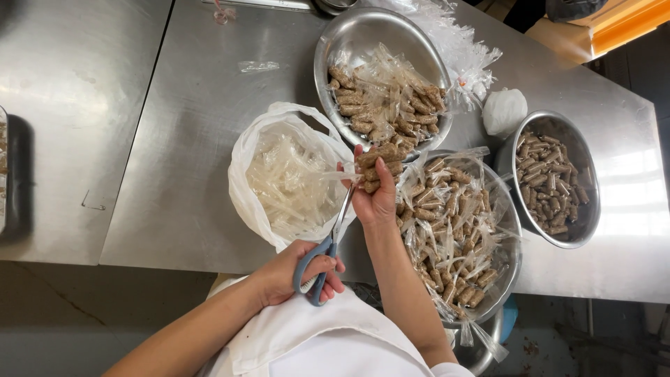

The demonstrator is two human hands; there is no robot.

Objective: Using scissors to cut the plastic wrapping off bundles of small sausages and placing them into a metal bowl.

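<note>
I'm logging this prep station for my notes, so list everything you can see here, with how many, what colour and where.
Steel bowls: three, silver; one top centre, one right, one lower centre, on the table.
Wrapped snack rolls: many, brown in clear film; filling all three bowls.
White plastic bag: one, open, holding clear wrapper offcuts, left of the bowls.
Clear plastic heap: one, behind the top bowl.
White bundle: one, between the top and right bowls.
Steel table: silver, under everything.
Scissors: one pair, grey-blue handles, in the left hand.
Bunch of rolls: one, brown, in the right hand.
Left hand: on the scissor handles.
Right hand: gripping the bunch.
</note>
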